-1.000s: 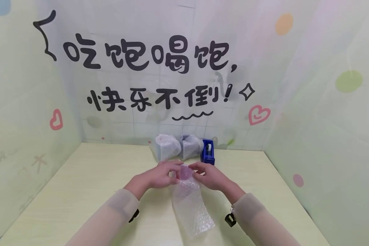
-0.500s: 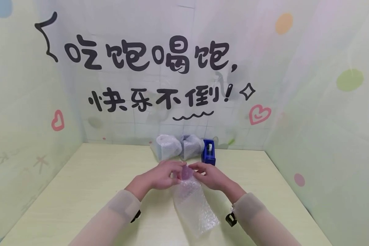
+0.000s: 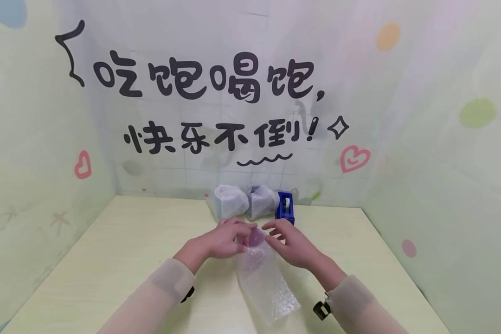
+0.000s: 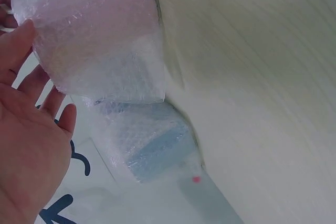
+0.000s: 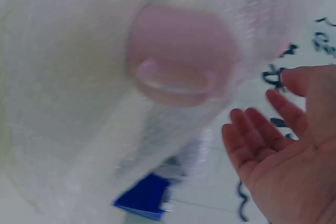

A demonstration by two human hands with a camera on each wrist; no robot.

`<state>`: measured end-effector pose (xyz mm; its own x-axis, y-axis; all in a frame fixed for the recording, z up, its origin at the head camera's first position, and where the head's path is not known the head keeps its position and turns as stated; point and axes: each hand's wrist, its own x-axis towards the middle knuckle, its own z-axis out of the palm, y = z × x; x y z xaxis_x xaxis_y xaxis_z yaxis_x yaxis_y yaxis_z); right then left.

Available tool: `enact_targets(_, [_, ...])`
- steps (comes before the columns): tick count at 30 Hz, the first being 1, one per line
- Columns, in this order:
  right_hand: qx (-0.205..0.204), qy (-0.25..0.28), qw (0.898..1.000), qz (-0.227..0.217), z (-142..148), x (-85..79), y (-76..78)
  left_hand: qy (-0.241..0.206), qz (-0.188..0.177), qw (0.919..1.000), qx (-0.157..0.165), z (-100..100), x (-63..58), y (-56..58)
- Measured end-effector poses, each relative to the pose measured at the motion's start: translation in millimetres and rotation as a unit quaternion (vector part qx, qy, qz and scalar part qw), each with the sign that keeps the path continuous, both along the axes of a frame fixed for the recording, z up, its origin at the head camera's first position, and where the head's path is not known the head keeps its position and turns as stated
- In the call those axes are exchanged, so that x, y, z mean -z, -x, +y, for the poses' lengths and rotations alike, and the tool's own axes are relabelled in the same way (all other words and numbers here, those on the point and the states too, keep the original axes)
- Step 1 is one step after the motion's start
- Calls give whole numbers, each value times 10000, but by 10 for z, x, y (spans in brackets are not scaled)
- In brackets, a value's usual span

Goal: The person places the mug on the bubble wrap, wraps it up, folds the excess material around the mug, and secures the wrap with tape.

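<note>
A pink mug (image 5: 178,35), its handle showing in the right wrist view, sits inside a sheet of clear bubble wrap (image 3: 267,287). The loose end of the sheet trails over the table towards the person. My left hand (image 3: 225,239) holds the wrapped mug from the left; in the left wrist view its thumb (image 4: 21,40) presses on the wrap, with part of the fingers hidden behind. To the right of the mug, my right hand (image 5: 283,150) is off the wrap, fingers spread and slightly bent, palm facing it, with nothing in its grasp.
Two bubble-wrapped bundles, a left one (image 3: 231,202) and a right one (image 3: 261,200), stand at the back of the pale wooden table (image 3: 138,246). Beside them is a blue tape dispenser (image 3: 285,206). A printed curtain wall (image 3: 192,176) closes off the back and both sides.
My right hand has drawn back from the wrapped mug, its fingers opening. The left hand stays on it. The loose end of the bubble wrap has swung slightly right.
</note>
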<state>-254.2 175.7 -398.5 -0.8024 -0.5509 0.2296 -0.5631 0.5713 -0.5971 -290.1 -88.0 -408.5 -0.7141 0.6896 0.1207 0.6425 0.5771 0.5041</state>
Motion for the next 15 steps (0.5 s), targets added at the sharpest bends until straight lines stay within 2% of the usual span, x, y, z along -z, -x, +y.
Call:
enact_targets(2, [-458, 55, 9982, 390, 43, -82, -174, 19, 11, 10000, -10, 8, -3, -4])
enact_targets(4, [-1019, -335, 9878, 1131, 84, -107, -367, 30, 10, 10000, -49, 5, -10, -11])
enact_targets(5, [-1263, -646, 9773, 1576, 103, -93, -467, 18, 15, 10000, -54, 4, -14, -12])
enact_targets(7, [-1540, -1256, 9495, 2428, 133, -15, -651, -7, 30, 10000, -57, 3, -24, -14])
enact_targets(9, [-1508, -1797, 9212, 3104, 149, 117, -796, -14, 35, 10000, -68, -2, -29, -17])
enact_targets(10, [-1431, -1992, 9113, 3306, 157, 188, -847, -19, 25, 10000, -75, -2, -31, -18])
enact_targets(13, [-1270, -2201, 8936, 3701, 172, 354, -903, -26, -18, 10000, -81, 1, -23, -20])
enact_targets(15, [-1325, -2145, 8851, 3911, 173, 394, -883, -29, -3, 10000, -63, 7, -10, -20])
